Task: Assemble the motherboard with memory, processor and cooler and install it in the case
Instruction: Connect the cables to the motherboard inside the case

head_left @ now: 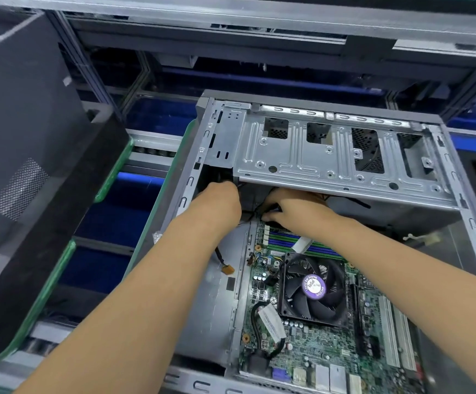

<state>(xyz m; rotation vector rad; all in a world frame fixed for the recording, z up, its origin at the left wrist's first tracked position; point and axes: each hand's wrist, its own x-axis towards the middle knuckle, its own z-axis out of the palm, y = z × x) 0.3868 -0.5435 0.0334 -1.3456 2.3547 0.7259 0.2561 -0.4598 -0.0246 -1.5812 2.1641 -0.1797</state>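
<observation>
- Two hands reach into the open case [455, 194], which lies on its side with the opening facing up.
- Left hand [216, 206]: fingers curled and tucked under the edge of the drive cage [316, 155] at the case's far left corner; what it grips, if anything, is hidden, so its grasp cannot be told.
- Right hand [290, 207]: fingers curled round dark cables [268, 216] just beyond the far edge of the motherboard [316, 345].
- Motherboard: lies flat inside the case, on its floor panel, towards the near right.
- Cooler [313, 291]: black fan with a purple hub label, seated on the board near its middle.
- Memory slots [296, 241]: green and blue strips between the cooler and the right hand; whether they are filled cannot be told.
- Loose cable with an orange connector [227, 269] hangs over the bare case floor, left of the board.
- Surface: the case rests on a green-edged tray [157, 211] over blue-lined conveyor sections with metal rails.
- Room: a second dark case [26, 137] with a mesh vent stands tilted at the left; grey metal framing [231, 27] crosses overhead at the rear.
</observation>
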